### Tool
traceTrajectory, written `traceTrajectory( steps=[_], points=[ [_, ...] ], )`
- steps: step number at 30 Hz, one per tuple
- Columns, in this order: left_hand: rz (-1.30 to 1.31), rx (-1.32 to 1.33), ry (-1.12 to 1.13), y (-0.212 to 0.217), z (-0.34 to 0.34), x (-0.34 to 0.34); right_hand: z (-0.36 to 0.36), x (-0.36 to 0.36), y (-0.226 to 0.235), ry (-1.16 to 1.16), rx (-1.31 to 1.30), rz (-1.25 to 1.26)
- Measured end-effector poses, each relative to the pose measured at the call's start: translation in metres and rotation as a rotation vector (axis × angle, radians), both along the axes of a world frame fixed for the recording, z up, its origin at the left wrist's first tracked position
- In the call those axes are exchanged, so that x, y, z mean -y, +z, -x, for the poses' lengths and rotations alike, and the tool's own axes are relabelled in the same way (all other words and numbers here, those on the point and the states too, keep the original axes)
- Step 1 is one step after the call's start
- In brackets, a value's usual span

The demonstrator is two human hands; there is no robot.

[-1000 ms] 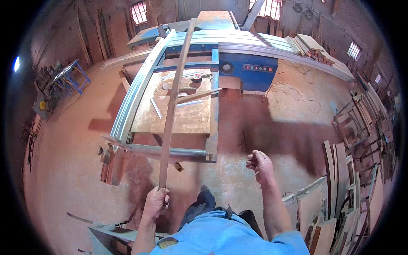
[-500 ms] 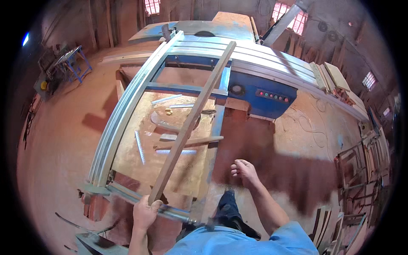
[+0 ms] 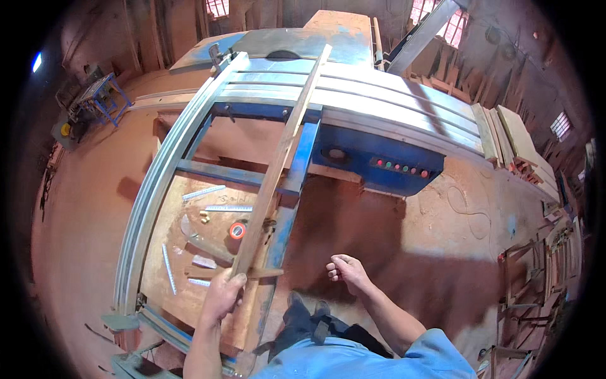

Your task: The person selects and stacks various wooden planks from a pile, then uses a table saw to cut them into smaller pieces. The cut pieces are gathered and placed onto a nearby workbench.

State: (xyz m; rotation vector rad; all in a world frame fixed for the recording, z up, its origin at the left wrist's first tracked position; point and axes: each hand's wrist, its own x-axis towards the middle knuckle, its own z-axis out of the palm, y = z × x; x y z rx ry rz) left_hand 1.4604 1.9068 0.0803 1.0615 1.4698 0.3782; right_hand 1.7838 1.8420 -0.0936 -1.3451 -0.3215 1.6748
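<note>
My left hand [image 3: 225, 294] is closed around the near end of a long wooden strip [image 3: 268, 189]. The strip slants away from me over the blue frame, and its far end lies over the silver sliding table [image 3: 372, 95] of a saw machine. To the right, my right hand [image 3: 349, 275] hangs in the air over the floor with its fingers curled in and nothing visible in them. Left of the strip, a wooden board [image 3: 158, 303] in the frame carries white marked rulers [image 3: 169, 268], a tool with a curved blade [image 3: 199, 240] and a round red-orange thing [image 3: 237, 230].
A long metal fence [image 3: 161, 167] runs along the frame's left side. Coloured buttons sit on the blue machine body [image 3: 372, 158]. Planks [image 3: 514, 136] lie at the table's right end. Wooden frames [image 3: 530, 290] stand at the far right, and a blue stand [image 3: 107, 98] at the far left.
My left hand has moved forward with the strip, whose far end now reaches farther over the table. The view has shifted, and the round red-orange thing now shows beside the strip.
</note>
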Motion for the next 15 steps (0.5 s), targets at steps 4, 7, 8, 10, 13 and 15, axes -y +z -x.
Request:
traceTrajectory(
  steps=[4,7,8,10,13,15],
  points=[
    [-0.565,-0.434,-0.121,-0.035,-0.046,-0.079,-0.056,-0.045,0.027,-0.078,0.102,-0.041],
    [-0.595,-0.583,-0.106,-0.053,-0.075,-0.142,-0.093,-0.083,0.049,-0.107,0.201,-0.091],
    [-0.625,-0.609,-0.096,-0.055,-0.086,-0.16,-0.105,-0.095,0.055,-0.103,0.242,-0.104],
    [-0.71,-0.641,-0.057,-0.066,-0.104,-0.197,-0.123,-0.117,0.059,-0.094,0.279,-0.073],
    [-0.819,-0.656,-0.033,-0.08,-0.141,-0.253,-0.156,-0.152,0.059,-0.045,0.309,-0.035],
    [-0.965,-0.695,-0.02,-0.087,-0.156,-0.289,-0.158,-0.183,0.059,-0.04,0.236,-0.045]
  ],
)
